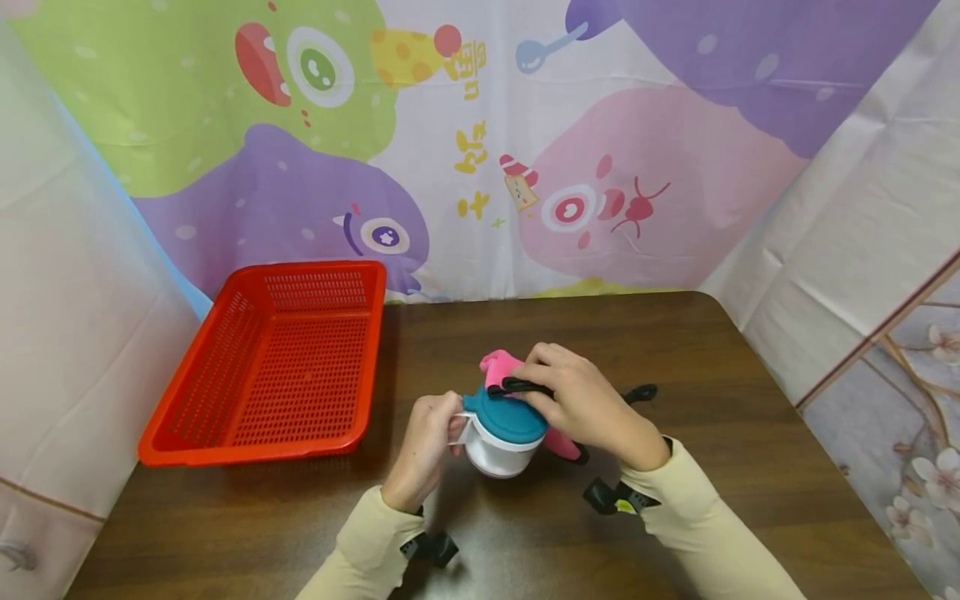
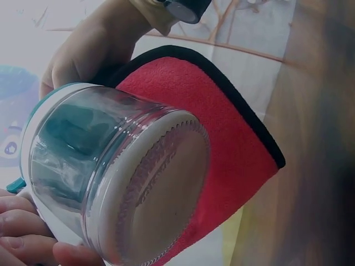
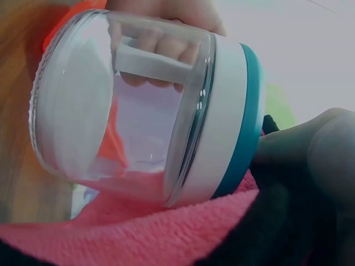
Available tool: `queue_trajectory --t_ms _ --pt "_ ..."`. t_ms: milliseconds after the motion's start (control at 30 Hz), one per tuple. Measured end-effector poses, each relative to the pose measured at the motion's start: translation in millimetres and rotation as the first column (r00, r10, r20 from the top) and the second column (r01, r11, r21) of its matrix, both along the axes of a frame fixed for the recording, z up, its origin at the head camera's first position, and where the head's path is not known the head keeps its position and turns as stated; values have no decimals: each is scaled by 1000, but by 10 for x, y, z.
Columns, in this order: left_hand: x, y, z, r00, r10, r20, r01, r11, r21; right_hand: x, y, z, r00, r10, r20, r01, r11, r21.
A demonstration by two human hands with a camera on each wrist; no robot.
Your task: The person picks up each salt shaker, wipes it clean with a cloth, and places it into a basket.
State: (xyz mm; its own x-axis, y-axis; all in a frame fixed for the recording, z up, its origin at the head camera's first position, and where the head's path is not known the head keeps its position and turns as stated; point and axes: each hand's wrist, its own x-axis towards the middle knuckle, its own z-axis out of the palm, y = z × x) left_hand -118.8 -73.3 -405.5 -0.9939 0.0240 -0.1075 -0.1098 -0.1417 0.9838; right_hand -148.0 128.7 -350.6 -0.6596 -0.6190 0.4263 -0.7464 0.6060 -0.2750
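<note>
A clear jar with a white collar, a white side handle and a teal lid is held up off the table, tilted. My left hand grips its handle, with the fingers curled round it in the right wrist view. My right hand holds a pink cloth with black edging against the lid. In the left wrist view the cloth hangs behind the jar. Through the jar wall in the right wrist view, I see no contents.
A red perforated plastic basket stands on the left of the brown wooden table. A cartoon-printed curtain hangs along the back edge, and pale fabric hangs at both sides.
</note>
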Motion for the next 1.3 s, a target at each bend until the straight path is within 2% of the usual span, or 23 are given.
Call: queue_trajectory --t_ms 367,533,1000,1300 --pt "-12 -33 -2 1000 28 7 -28 999 46 34 39 21 1000 -1 13 1 1000 -19" --pt "-11 -58 5 999 42 11 -43 998 42 66 53 27 1000 3 17 -2 1000 -19" --pt "-43 -81 -12 995 103 1 -102 992 68 150 32 27 996 62 -70 -63 998 -15" --pt "-38 -81 6 993 116 13 -116 991 63 191 -15 34 989 92 -112 -92 996 6"
